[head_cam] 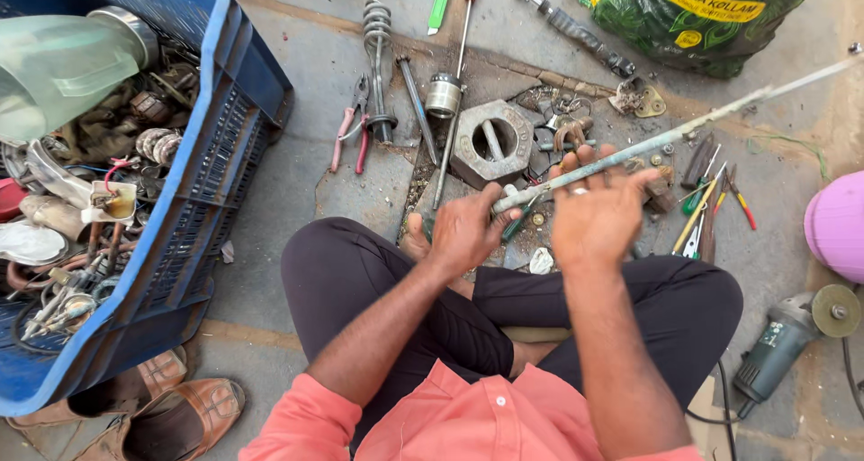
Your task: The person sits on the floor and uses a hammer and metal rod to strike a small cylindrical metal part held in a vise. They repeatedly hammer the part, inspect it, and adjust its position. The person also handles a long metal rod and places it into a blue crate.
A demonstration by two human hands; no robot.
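Rod [670,137] held slantwise above floor's middle, near end clamped in left hand [463,231], fingers curled tight; right hand [598,213] beneath shaft, fingers wrapped loosely. Probably inspecting or rolling it; next move likely calls for steady grip. Green sack [702,15] with yellow oval label at far edge; blue crate [193,182] along left edge.

Both hands [531,222] raised, fingers curled

Dull, corroded metal rod [630,152]; glossy blue plastic crate [202,173]; rough concrete floor [297,168]
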